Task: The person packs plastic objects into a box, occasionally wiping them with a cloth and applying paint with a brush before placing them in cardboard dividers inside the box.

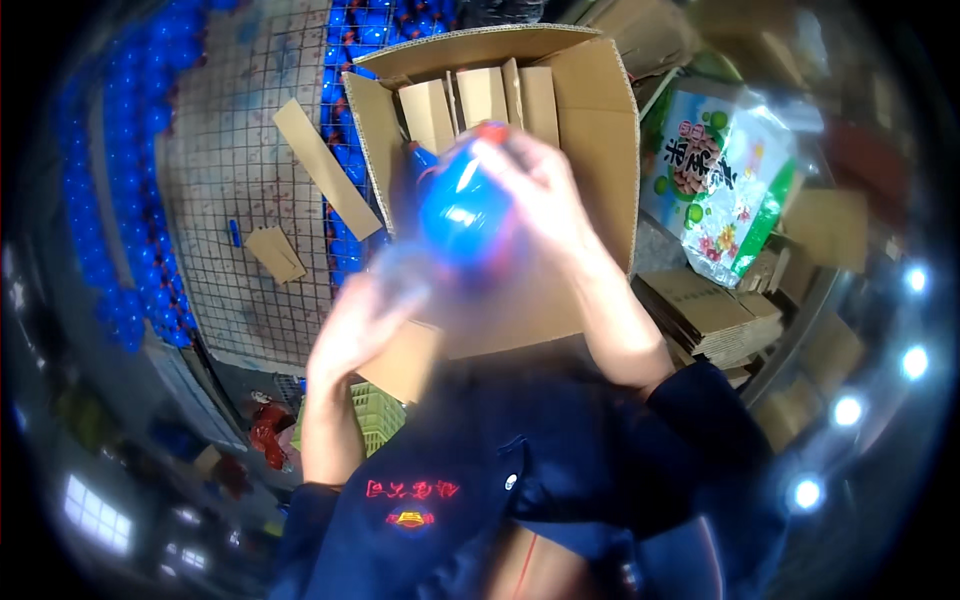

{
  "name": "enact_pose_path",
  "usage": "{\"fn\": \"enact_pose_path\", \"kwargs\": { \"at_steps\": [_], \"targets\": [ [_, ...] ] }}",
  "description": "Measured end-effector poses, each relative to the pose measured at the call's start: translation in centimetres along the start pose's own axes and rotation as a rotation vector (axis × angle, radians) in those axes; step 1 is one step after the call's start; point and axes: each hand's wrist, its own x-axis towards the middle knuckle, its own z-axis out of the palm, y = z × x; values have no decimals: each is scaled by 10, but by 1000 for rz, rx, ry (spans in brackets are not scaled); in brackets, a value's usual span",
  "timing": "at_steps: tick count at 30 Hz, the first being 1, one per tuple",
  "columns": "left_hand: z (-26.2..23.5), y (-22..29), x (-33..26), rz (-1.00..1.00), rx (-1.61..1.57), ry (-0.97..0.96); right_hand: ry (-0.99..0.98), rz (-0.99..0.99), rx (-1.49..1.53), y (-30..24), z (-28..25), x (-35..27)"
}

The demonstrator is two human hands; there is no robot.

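Observation:
Over the open cardboard box, my right hand grips a glossy blue rounded piece by its red top end. Its lower edge looks reddish and is smeared by motion, so its exact kind does not show. My left hand is just below and left of the piece. Its fingers are blurred, with a greyish translucent smear at their tips, and whether they hold anything is unclear. Inside the box, cardboard dividers stand upright along the far side. Another blue piece shows partly behind the held one.
Left of the box is a wire-mesh surface with a long cardboard strip and small cardboard pieces. Many blue pieces line its far left. Flattened cardboard and a printed plastic-covered package lie right; a green crate is low left.

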Motion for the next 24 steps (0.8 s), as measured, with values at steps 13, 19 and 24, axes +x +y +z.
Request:
{"fn": "enact_pose_path", "kwargs": {
  "at_steps": [13,19,24],
  "targets": [
    [-235,-216,56,-524,-52,794,251,157,-1542,152,-39,97],
    [-426,-365,147,-622,89,1136,208,-105,-1490,162,-64,85],
    [-547,-361,233,-823,354,1351,220,-96,-1514,167,-65,76]
  ]
}}
